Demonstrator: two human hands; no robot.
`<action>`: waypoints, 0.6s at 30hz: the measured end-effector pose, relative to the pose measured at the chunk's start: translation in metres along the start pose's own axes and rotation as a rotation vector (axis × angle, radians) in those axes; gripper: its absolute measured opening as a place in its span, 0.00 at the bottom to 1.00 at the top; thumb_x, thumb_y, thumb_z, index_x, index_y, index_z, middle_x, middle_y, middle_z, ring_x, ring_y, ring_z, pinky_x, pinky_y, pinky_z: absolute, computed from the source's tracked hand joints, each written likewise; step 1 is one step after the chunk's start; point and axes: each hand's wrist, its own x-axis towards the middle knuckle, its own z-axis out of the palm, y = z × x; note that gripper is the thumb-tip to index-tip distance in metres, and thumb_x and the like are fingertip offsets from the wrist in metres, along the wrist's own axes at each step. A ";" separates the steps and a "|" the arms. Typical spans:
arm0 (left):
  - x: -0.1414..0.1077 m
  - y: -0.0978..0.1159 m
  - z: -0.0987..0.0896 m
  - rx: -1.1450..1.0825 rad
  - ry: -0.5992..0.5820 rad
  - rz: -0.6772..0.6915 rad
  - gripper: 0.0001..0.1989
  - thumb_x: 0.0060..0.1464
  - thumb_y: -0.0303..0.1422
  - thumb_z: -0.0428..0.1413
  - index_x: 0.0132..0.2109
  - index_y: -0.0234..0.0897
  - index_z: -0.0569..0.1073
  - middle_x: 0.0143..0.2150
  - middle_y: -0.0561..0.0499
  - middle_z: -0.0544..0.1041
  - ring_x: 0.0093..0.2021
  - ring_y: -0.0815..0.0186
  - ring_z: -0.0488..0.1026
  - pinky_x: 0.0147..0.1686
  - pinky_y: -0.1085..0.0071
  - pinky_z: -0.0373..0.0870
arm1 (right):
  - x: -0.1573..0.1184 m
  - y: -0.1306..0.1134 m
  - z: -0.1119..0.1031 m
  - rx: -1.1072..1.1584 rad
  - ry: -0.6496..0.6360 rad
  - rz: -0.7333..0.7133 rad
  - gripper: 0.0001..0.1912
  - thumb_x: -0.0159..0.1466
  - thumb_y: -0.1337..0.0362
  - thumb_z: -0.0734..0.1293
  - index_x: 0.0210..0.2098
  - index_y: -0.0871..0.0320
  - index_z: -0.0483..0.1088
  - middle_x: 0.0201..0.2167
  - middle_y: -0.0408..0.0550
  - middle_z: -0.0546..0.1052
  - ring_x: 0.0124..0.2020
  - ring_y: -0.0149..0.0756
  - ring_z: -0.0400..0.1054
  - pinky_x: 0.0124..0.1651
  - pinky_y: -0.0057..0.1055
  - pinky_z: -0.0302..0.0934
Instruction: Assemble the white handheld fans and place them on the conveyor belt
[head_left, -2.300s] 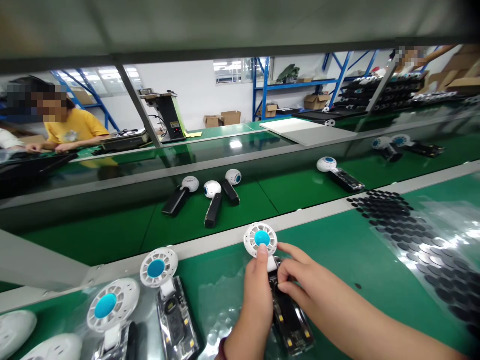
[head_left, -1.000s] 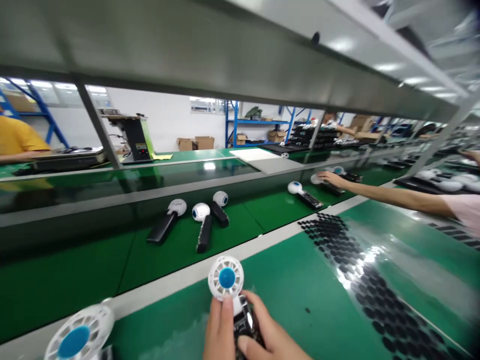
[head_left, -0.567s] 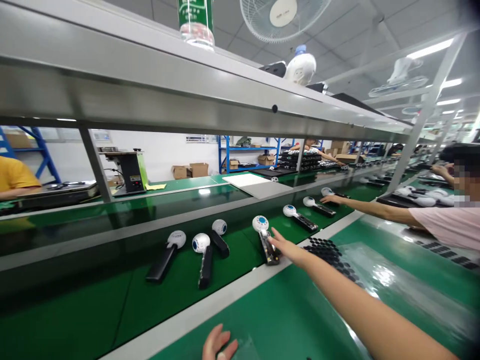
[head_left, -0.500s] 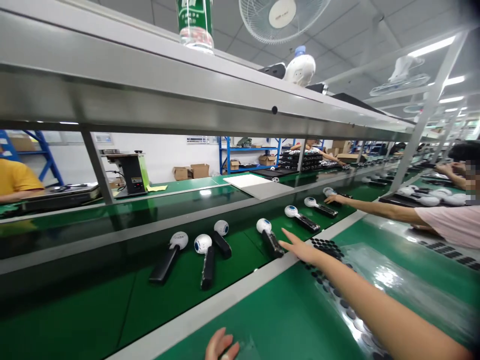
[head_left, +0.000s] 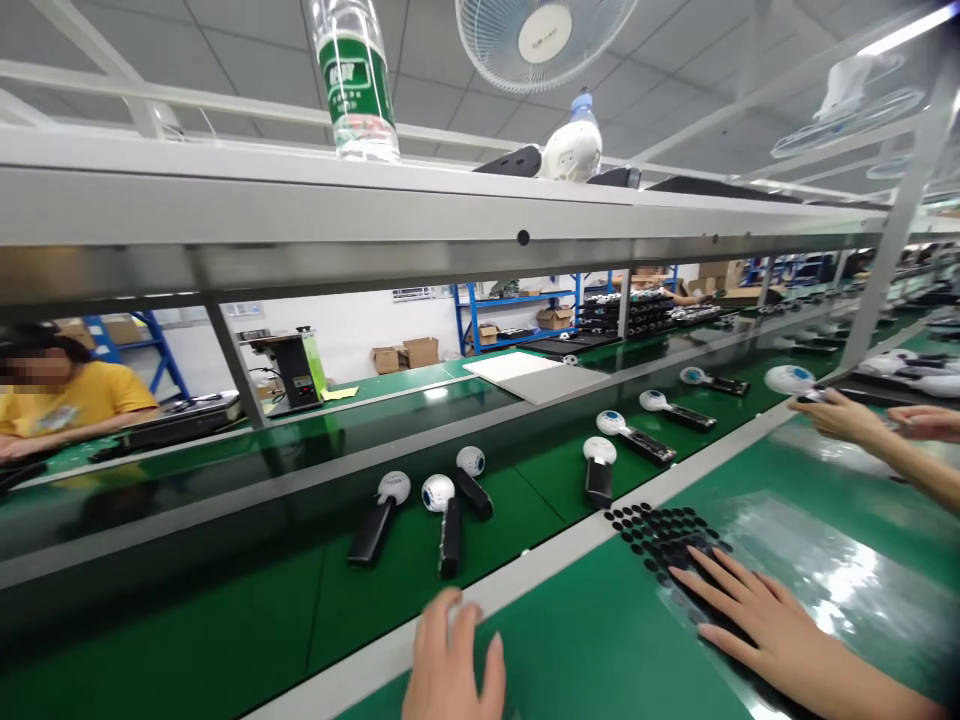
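Note:
My right hand (head_left: 757,625) lies with fingers spread on a clear sheet of black round discs (head_left: 652,535) on the green bench. Nothing shows in its grip. My left hand (head_left: 454,665) hovers with fingers apart and slightly bent by the pale belt edge; it looks free of any object. Beyond it on the green belt lie three devices with white round heads and black handles: one on the left (head_left: 375,525), one in the middle (head_left: 446,525) and one behind (head_left: 472,480). Another such device (head_left: 598,475) lies just past the discs, its handle toward the edge.
Farther right on the belt are more devices (head_left: 637,440). A co-worker's hands (head_left: 855,415) hold a white-headed device at the right. A metal shelf (head_left: 450,215) with a bottle (head_left: 356,90) spans above the belt. Across it sits a person in yellow (head_left: 97,395).
My right hand has drawn back from the nearest device's handle onto the disc sheet. That device now sits farther right and is turned. My left hand has risen toward the belt edge. The view has shifted.

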 end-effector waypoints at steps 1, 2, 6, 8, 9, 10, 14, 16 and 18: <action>0.016 0.007 -0.006 0.113 -0.033 -0.033 0.22 0.52 0.41 0.45 0.48 0.33 0.69 0.56 0.36 0.61 0.58 0.48 0.54 0.49 0.58 0.59 | 0.002 0.001 0.003 -0.017 0.022 -0.011 0.29 0.58 0.40 0.51 0.58 0.36 0.49 0.63 0.36 0.46 0.63 0.49 0.35 0.59 0.54 0.39; 0.034 0.011 -0.010 0.207 -0.021 -0.086 0.24 0.53 0.41 0.44 0.53 0.30 0.65 0.59 0.35 0.56 0.60 0.48 0.49 0.52 0.58 0.55 | 0.004 0.000 0.006 -0.022 0.050 -0.014 0.29 0.58 0.40 0.52 0.57 0.37 0.51 0.62 0.37 0.48 0.63 0.49 0.36 0.59 0.54 0.40; 0.098 0.010 -0.001 0.254 -0.066 -0.295 0.25 0.53 0.39 0.51 0.54 0.26 0.62 0.53 0.35 0.64 0.53 0.51 0.61 0.50 0.54 0.58 | 0.010 -0.023 0.006 0.043 0.194 -0.009 0.30 0.58 0.42 0.54 0.57 0.45 0.57 0.61 0.44 0.53 0.62 0.52 0.40 0.59 0.55 0.42; 0.117 0.005 0.008 0.223 -0.123 -0.374 0.19 0.53 0.37 0.52 0.50 0.33 0.65 0.49 0.43 0.68 0.47 0.59 0.67 0.46 0.56 0.64 | 0.014 -0.049 0.000 0.146 0.227 -0.031 0.29 0.60 0.45 0.54 0.57 0.48 0.58 0.61 0.46 0.53 0.61 0.52 0.43 0.58 0.53 0.46; 0.122 0.004 0.012 0.197 -0.147 -0.401 0.16 0.53 0.36 0.52 0.48 0.34 0.66 0.48 0.46 0.69 0.45 0.61 0.68 0.43 0.58 0.66 | 0.018 -0.065 -0.003 0.211 0.222 -0.050 0.28 0.60 0.47 0.55 0.57 0.49 0.57 0.62 0.46 0.53 0.61 0.51 0.43 0.58 0.52 0.48; 0.123 0.004 0.014 0.165 -0.165 -0.417 0.14 0.54 0.36 0.51 0.47 0.34 0.67 0.46 0.47 0.70 0.42 0.63 0.70 0.41 0.60 0.68 | 0.025 -0.081 -0.005 0.277 0.211 -0.069 0.27 0.61 0.49 0.55 0.58 0.48 0.56 0.62 0.45 0.52 0.61 0.50 0.44 0.58 0.50 0.49; 0.093 0.020 0.010 0.042 -0.170 -0.379 0.14 0.56 0.34 0.48 0.47 0.32 0.67 0.40 0.47 0.73 0.38 0.65 0.71 0.38 0.64 0.69 | 0.077 -0.144 -0.005 0.424 0.171 -0.114 0.27 0.61 0.56 0.60 0.59 0.45 0.51 0.63 0.43 0.50 0.61 0.46 0.46 0.55 0.43 0.55; 0.062 0.034 0.007 0.011 -0.147 -0.327 0.18 0.55 0.28 0.46 0.53 0.30 0.63 0.41 0.42 0.73 0.41 0.61 0.71 0.40 0.65 0.67 | 0.115 -0.170 -0.002 0.465 0.195 -0.088 0.29 0.61 0.60 0.62 0.59 0.51 0.50 0.62 0.50 0.50 0.60 0.47 0.47 0.56 0.45 0.52; 0.028 0.049 0.009 0.015 -0.139 -0.290 0.30 0.51 0.25 0.47 0.61 0.36 0.51 0.48 0.39 0.69 0.44 0.56 0.70 0.40 0.64 0.67 | 0.151 -0.189 -0.001 0.509 0.197 -0.052 0.24 0.62 0.62 0.62 0.57 0.55 0.54 0.59 0.52 0.55 0.56 0.47 0.54 0.54 0.49 0.53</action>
